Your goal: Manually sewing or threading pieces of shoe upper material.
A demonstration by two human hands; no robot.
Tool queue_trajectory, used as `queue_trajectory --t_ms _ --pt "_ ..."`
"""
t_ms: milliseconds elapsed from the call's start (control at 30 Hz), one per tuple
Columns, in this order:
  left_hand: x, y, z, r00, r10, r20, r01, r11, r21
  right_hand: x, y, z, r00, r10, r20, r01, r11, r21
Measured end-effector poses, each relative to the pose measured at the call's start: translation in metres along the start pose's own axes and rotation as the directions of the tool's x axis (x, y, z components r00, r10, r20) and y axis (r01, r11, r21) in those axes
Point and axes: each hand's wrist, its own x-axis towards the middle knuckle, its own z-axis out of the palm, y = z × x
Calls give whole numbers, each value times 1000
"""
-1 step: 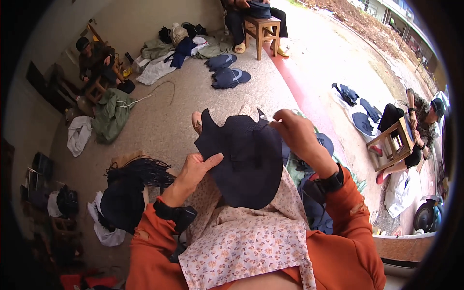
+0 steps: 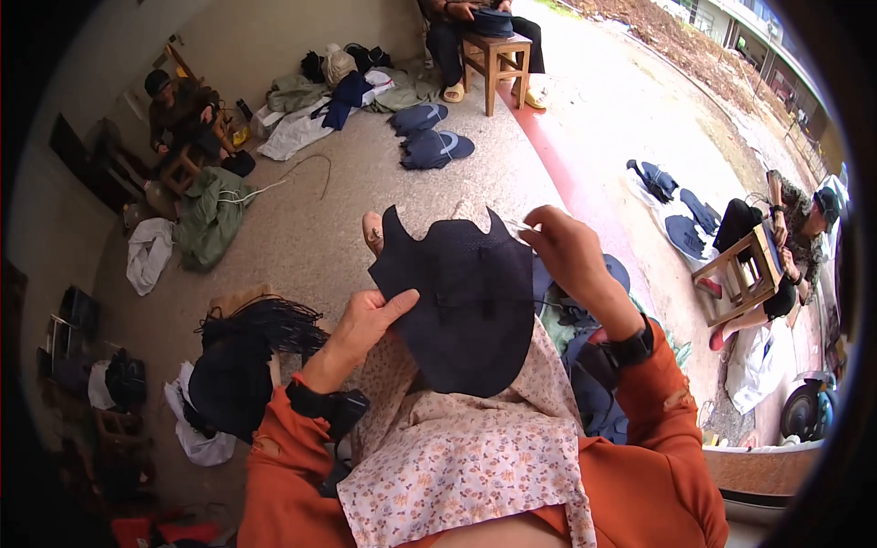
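A dark navy cut piece of fabric (image 2: 457, 320) with two pointed corners at its far end and a rounded near end lies over my lap. My left hand (image 2: 361, 336) grips its left edge, thumb on top and fingers underneath. Just past the far right corner, my right hand (image 2: 568, 260) is closed in a pinch. Between its fingertips shows a thin, pale, shiny tool (image 2: 518, 225), too small to name; it is apart from the fabric. Beneath the fabric is a flowered apron (image 2: 457, 452).
Black cords (image 2: 265, 324) hang over a dark bundle (image 2: 230, 384) at my left. Dark blue pieces (image 2: 598, 402) lie by my right leg. Dark caps (image 2: 434, 149) rest on the floor ahead. Several people sit around, one by a wooden stool (image 2: 495, 57). A green sack (image 2: 208, 219) stands left.
My right hand has drawn slightly right, off the fabric's far right corner, with the pale tool in it. My left hand keeps its grip on the fabric.
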Motion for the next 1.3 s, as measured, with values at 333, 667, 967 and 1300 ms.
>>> queue_trajectory --t_ms 333,667,967,1300 --pt "-80 136 1 659 752 -6 -688 606 401 -99 16 -15 812 381 442 -543 771 333" --pt "-104 126 38 551 824 131 -751 422 507 -108 1 13 850 422 316 -492 421 762" --pt "-91 149 32 422 860 286 -834 245 495 -98 9 27 974 200 109 -198 501 843" --pt "-23 129 59 448 728 519 -812 88 577 -36 -34 -61 885 -199 421 -153 730 666"
